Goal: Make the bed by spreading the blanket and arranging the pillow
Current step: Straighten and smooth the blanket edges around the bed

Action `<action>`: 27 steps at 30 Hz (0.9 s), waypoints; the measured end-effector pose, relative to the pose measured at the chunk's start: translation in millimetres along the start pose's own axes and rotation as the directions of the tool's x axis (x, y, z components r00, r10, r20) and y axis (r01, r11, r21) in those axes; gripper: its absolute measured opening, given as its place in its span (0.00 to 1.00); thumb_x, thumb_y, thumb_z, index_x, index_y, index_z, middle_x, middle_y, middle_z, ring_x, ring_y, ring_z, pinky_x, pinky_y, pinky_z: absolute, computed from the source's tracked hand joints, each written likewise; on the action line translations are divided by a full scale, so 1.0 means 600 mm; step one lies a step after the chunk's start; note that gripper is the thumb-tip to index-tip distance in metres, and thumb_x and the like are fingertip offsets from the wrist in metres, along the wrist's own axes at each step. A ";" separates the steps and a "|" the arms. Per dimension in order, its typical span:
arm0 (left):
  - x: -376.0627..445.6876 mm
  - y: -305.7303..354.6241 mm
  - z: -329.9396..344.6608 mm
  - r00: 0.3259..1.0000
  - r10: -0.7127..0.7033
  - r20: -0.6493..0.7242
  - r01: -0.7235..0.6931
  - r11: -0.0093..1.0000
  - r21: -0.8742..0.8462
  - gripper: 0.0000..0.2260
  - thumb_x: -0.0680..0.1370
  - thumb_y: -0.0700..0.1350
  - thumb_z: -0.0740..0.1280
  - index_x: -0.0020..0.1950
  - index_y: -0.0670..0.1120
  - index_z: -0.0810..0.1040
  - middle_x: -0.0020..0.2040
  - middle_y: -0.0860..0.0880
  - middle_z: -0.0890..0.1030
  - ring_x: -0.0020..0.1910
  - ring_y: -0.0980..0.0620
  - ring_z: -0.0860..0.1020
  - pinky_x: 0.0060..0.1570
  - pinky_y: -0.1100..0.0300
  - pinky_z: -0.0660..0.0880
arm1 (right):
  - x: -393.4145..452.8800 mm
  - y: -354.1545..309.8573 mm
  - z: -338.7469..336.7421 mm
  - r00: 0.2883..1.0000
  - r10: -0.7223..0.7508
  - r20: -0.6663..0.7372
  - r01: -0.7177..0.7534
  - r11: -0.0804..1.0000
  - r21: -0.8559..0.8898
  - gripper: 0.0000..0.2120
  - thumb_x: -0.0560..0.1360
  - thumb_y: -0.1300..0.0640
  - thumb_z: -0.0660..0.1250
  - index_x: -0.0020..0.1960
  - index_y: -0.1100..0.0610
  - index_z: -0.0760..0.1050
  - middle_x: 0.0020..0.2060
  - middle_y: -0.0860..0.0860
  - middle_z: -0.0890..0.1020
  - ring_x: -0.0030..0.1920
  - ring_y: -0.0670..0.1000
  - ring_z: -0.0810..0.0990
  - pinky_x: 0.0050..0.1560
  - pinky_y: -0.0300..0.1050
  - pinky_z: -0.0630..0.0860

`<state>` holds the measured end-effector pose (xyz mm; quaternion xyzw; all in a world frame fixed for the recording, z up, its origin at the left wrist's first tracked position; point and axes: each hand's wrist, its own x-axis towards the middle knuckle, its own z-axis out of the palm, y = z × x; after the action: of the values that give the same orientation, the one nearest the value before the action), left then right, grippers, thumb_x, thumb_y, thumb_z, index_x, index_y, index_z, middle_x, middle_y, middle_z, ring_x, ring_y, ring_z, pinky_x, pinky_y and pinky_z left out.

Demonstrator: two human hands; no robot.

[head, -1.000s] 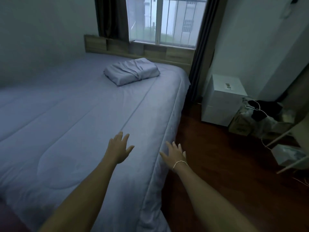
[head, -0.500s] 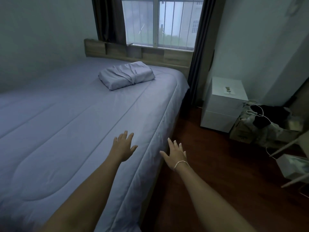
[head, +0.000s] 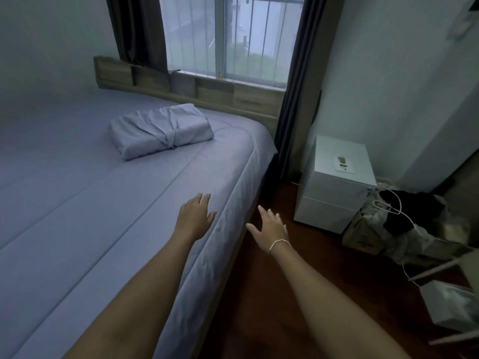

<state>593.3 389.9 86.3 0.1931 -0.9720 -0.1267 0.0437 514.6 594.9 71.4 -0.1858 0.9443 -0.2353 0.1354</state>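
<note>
Blanket (head: 108,208): spread flat and smooth over the bed, its edge hanging down the side nearest the white cabinet (head: 337,187).
Pillow (head: 160,130): lies on the blanket near the wooden headboard (head: 197,92), wrapped in creased cloth.
Left hand (head: 195,216): palm down above the blanket close to the bed's edge, fingers loosely spread, gripping nothing.
Right hand (head: 269,229): just off the bed's edge, over the dark floor (head: 285,307), fingers spread, empty.
</note>
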 end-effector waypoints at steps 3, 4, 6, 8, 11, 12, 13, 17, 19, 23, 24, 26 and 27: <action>0.103 0.043 0.002 0.999 -0.003 -0.047 0.001 1.000 -0.031 0.23 0.80 0.51 0.58 0.73 0.45 0.62 0.69 0.43 0.71 0.62 0.42 0.74 0.59 0.48 0.72 | 0.102 0.031 -0.042 0.999 -0.033 -0.025 0.033 0.999 0.007 0.36 0.75 0.40 0.61 0.76 0.44 0.48 0.77 0.52 0.56 0.77 0.55 0.53 0.73 0.63 0.52; 0.143 0.055 0.003 0.998 -0.015 -0.060 0.013 0.999 -0.040 0.22 0.80 0.50 0.58 0.73 0.45 0.62 0.69 0.43 0.71 0.60 0.43 0.75 0.57 0.49 0.73 | 0.141 0.042 -0.058 0.998 -0.040 -0.038 0.041 0.999 0.013 0.36 0.74 0.40 0.62 0.76 0.43 0.48 0.77 0.51 0.56 0.76 0.54 0.55 0.72 0.63 0.52; 0.221 0.071 0.009 0.996 -0.030 -0.089 0.026 0.999 -0.039 0.22 0.80 0.50 0.58 0.73 0.45 0.63 0.68 0.43 0.72 0.59 0.42 0.77 0.56 0.49 0.74 | 0.223 0.066 -0.089 0.996 -0.058 -0.060 0.059 0.998 0.018 0.37 0.73 0.40 0.63 0.76 0.43 0.48 0.76 0.51 0.58 0.76 0.54 0.57 0.72 0.63 0.53; 0.307 0.091 0.019 0.993 -0.043 -0.110 0.039 0.998 -0.041 0.22 0.80 0.49 0.58 0.73 0.44 0.63 0.67 0.43 0.72 0.58 0.42 0.77 0.55 0.49 0.74 | 0.314 0.096 -0.123 0.995 -0.080 -0.059 0.081 0.997 0.007 0.37 0.73 0.40 0.64 0.76 0.43 0.49 0.76 0.50 0.59 0.75 0.54 0.60 0.72 0.63 0.54; 0.411 0.115 0.027 0.987 -0.089 -0.134 0.081 0.995 -0.060 0.22 0.80 0.50 0.59 0.73 0.43 0.64 0.67 0.42 0.72 0.58 0.41 0.77 0.55 0.48 0.74 | 0.429 0.130 -0.168 0.994 -0.094 -0.057 0.095 0.995 0.013 0.38 0.72 0.40 0.65 0.76 0.43 0.50 0.75 0.50 0.61 0.73 0.55 0.62 0.71 0.62 0.60; 0.453 0.128 0.030 0.984 -0.116 -0.134 0.108 0.992 -0.064 0.22 0.80 0.50 0.58 0.73 0.43 0.64 0.68 0.42 0.72 0.59 0.41 0.76 0.56 0.48 0.74 | 0.476 0.143 -0.186 0.993 -0.105 -0.049 0.105 0.994 0.017 0.38 0.72 0.40 0.65 0.75 0.43 0.50 0.75 0.50 0.62 0.73 0.55 0.63 0.70 0.62 0.61; 0.491 0.140 0.031 0.981 -0.140 -0.133 0.132 0.989 -0.069 0.22 0.80 0.50 0.58 0.73 0.43 0.63 0.68 0.42 0.72 0.59 0.41 0.76 0.56 0.48 0.73 | 0.516 0.151 -0.204 0.992 -0.119 -0.036 0.120 0.993 0.015 0.38 0.72 0.40 0.65 0.75 0.43 0.50 0.75 0.50 0.62 0.73 0.55 0.63 0.70 0.62 0.62; 0.637 0.192 0.027 0.965 -0.194 -0.178 0.176 0.978 -0.114 0.22 0.80 0.51 0.58 0.73 0.43 0.64 0.68 0.42 0.71 0.60 0.41 0.75 0.57 0.47 0.72 | 0.678 0.172 -0.265 0.984 -0.176 -0.009 0.176 0.984 0.005 0.38 0.72 0.40 0.65 0.75 0.44 0.50 0.75 0.50 0.62 0.72 0.55 0.64 0.70 0.62 0.63; 0.698 0.209 0.034 0.967 -0.196 -0.161 0.179 0.977 -0.115 0.22 0.80 0.51 0.57 0.73 0.44 0.64 0.68 0.42 0.72 0.60 0.41 0.75 0.57 0.47 0.73 | 0.754 0.175 -0.279 0.985 -0.171 0.027 0.171 0.985 -0.003 0.38 0.72 0.41 0.65 0.76 0.46 0.50 0.74 0.50 0.63 0.71 0.57 0.65 0.69 0.61 0.64; 0.813 0.199 0.070 0.958 -0.250 -0.144 0.239 0.967 -0.086 0.22 0.80 0.51 0.58 0.72 0.44 0.64 0.67 0.42 0.72 0.60 0.41 0.75 0.57 0.48 0.73 | 0.876 0.175 -0.266 0.976 -0.189 0.104 0.189 0.982 0.012 0.37 0.73 0.42 0.65 0.76 0.46 0.51 0.73 0.51 0.64 0.70 0.57 0.66 0.68 0.60 0.65; 0.844 0.194 0.081 0.953 -0.273 -0.133 0.262 0.961 -0.093 0.22 0.80 0.51 0.58 0.72 0.44 0.64 0.67 0.42 0.72 0.60 0.42 0.75 0.57 0.48 0.72 | 0.912 0.176 -0.261 0.975 -0.188 0.122 0.188 0.982 0.008 0.37 0.73 0.42 0.65 0.76 0.46 0.51 0.73 0.51 0.64 0.71 0.57 0.66 0.68 0.60 0.65; 0.903 0.177 0.106 0.954 -0.278 -0.107 0.272 0.960 -0.075 0.22 0.80 0.51 0.58 0.72 0.44 0.65 0.67 0.43 0.73 0.60 0.42 0.75 0.57 0.49 0.72 | 0.981 0.179 -0.249 0.971 -0.178 0.158 0.182 0.983 -0.009 0.37 0.73 0.42 0.65 0.76 0.46 0.52 0.73 0.51 0.64 0.71 0.57 0.66 0.69 0.60 0.65; 0.938 0.166 0.120 0.953 -0.286 -0.103 0.280 0.958 -0.070 0.22 0.80 0.51 0.58 0.72 0.44 0.65 0.67 0.43 0.73 0.60 0.42 0.75 0.57 0.49 0.72 | 1.018 0.178 -0.245 0.970 -0.167 0.175 0.173 0.985 -0.015 0.37 0.73 0.43 0.65 0.76 0.46 0.52 0.73 0.51 0.64 0.71 0.57 0.66 0.69 0.60 0.64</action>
<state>28.9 277.9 63.3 0.3357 -0.9265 -0.1471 0.0850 -112.9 486.9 41.0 -0.2877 0.9130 -0.2150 0.1936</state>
